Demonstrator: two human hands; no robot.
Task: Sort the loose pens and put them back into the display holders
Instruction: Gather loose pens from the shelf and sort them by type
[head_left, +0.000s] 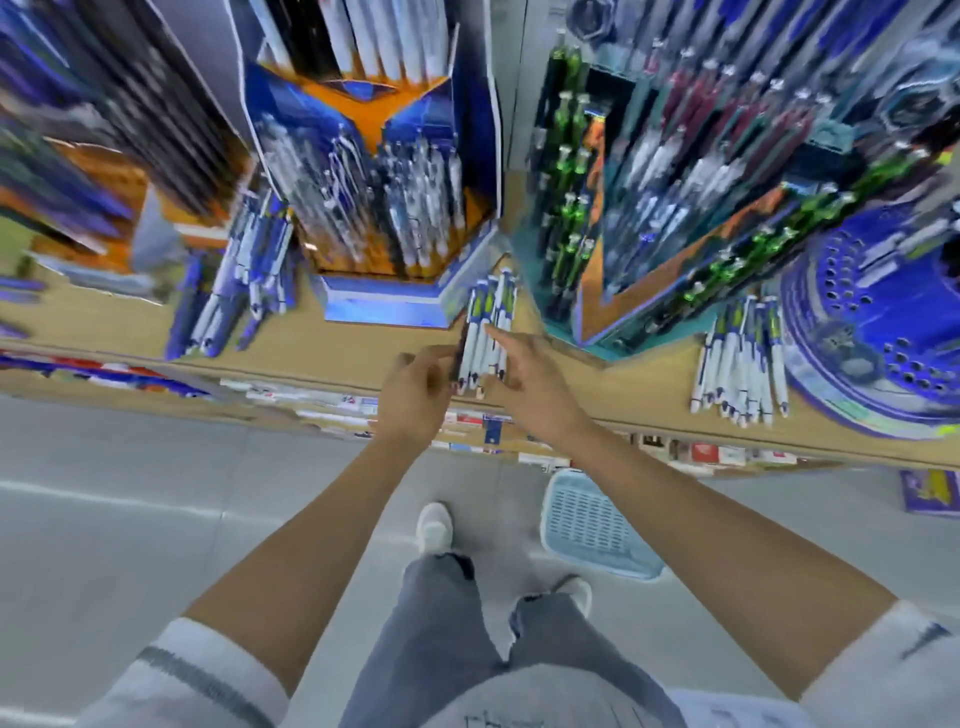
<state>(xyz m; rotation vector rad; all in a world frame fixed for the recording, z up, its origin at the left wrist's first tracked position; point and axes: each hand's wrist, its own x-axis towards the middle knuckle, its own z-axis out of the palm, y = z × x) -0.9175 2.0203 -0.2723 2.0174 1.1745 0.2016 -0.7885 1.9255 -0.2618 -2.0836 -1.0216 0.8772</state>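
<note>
At shelf (322, 358) edge, L hand (415, 395) grips pens (485, 332), holder (384, 306) behind, basket (592, 525) below

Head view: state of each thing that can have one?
Left hand, pinching middle pens at their edge.
Right hand, open, touching middle pens.
Middle pens, loose bunch on shelf.
Right pens, loose bunch on shelf.
Left pens, loose on shelf.
Centre holder, stocked.
Round holder, many holes empty.
Basket, on floor.
</note>
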